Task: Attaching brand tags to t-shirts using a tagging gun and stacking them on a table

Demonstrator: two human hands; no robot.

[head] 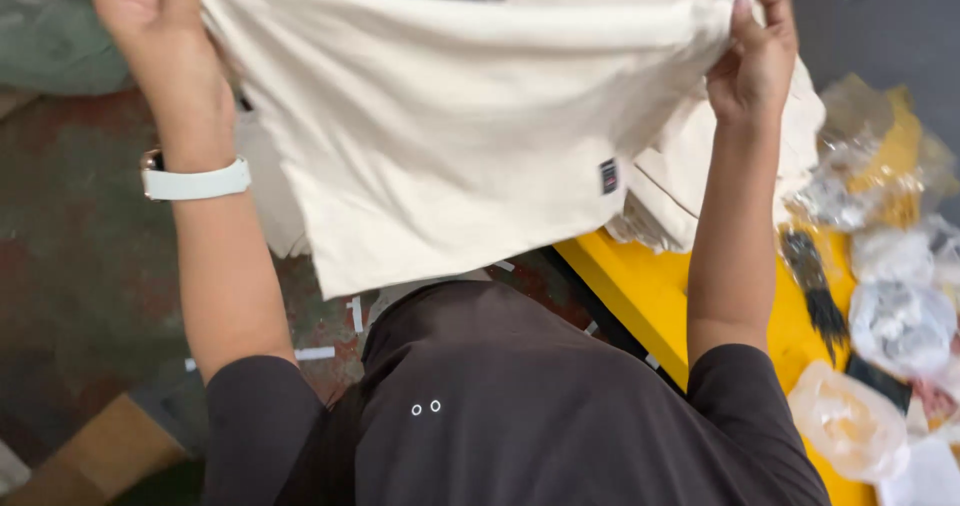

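Left hand (150,16): pinching the upper left edge of the cream garment (450,136), fingers pressed together
Right hand (755,56): gripping the upper right edge
Garment: hanging spread across the upper centre
Bags: clear plastic bags (900,316) lying on the yellow table (650,286) at right, contents unclear
Stack: folded cream cloth (690,186) sitting behind the garment

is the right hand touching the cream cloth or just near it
Touching. The head view shows the right hand with its fingers curled over the top corner of the cream cloth, pinching the fabric with no gap.
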